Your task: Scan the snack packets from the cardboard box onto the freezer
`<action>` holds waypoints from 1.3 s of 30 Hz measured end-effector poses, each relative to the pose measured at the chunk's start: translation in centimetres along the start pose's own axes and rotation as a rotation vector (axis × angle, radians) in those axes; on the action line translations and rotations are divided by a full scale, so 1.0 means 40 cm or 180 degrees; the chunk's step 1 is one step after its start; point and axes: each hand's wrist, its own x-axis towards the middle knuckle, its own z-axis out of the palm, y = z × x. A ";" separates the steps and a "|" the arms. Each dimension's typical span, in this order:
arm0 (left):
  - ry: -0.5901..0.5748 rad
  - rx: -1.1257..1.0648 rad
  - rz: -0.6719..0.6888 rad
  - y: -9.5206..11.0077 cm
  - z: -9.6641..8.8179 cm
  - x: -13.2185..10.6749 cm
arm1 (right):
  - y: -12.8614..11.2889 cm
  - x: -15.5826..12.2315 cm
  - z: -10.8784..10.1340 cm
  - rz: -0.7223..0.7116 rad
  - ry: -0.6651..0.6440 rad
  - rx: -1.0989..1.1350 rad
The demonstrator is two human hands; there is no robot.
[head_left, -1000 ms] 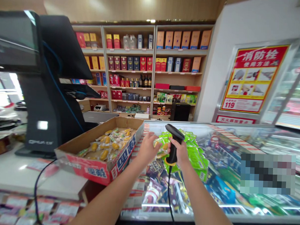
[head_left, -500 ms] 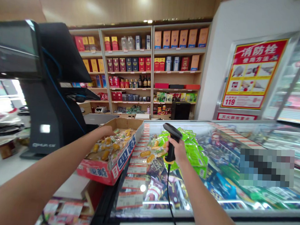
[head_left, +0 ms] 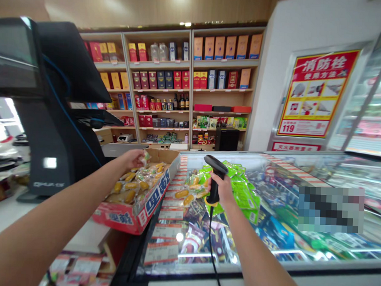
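My left hand [head_left: 133, 159] is at the back left edge of a red and white cardboard box [head_left: 116, 217], pinching a small clear-wrapped packet [head_left: 146, 157]. Inside the box lie several wrapped yellow snacks [head_left: 131, 185]. Over the glass-topped freezer, my right hand [head_left: 222, 189] grips a black barcode scanner [head_left: 215, 167] upright by its handle, with its cable hanging down toward me. Beside the scanner, more wrapped yellow snacks [head_left: 181, 194] rest on the glass. Bright green packets [head_left: 243, 195] are spread behind and right of my right hand.
A black checkout terminal [head_left: 62, 134] stands close on the left. The glass-topped freezer [head_left: 192, 266] fills the middle and right, with price labels [head_left: 164, 231] along its left side. Shelves [head_left: 161, 90] of boxes and bottles line the back wall. A red fire-hydrant poster [head_left: 317, 93] hangs at right.
My left hand has risen from inside the box to its back edge, and a clear packet now shows in its fingers. My right hand still holds the scanner. The view has shifted slightly.
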 end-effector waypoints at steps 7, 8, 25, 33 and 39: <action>-0.0040 -0.1777 -0.1156 0.075 0.159 -0.098 | 0.002 0.001 0.000 0.0023 -0.0022 0.0028; -0.0054 -0.1805 -0.1066 0.049 0.192 -0.129 | 0.001 0.001 0.000 0.0030 -0.0009 0.0034; -0.0298 -0.1997 -0.0184 -0.349 0.325 -0.187 | -0.013 -0.014 -0.010 0.0377 -0.1235 -0.1027; 0.0039 -0.2314 -0.0187 -0.345 0.331 -0.179 | -0.014 -0.015 -0.013 0.0388 -0.1576 -0.1501; 0.0036 -0.2626 -0.0181 -0.344 0.335 -0.179 | -0.021 -0.020 -0.007 0.0469 -0.1644 -0.1695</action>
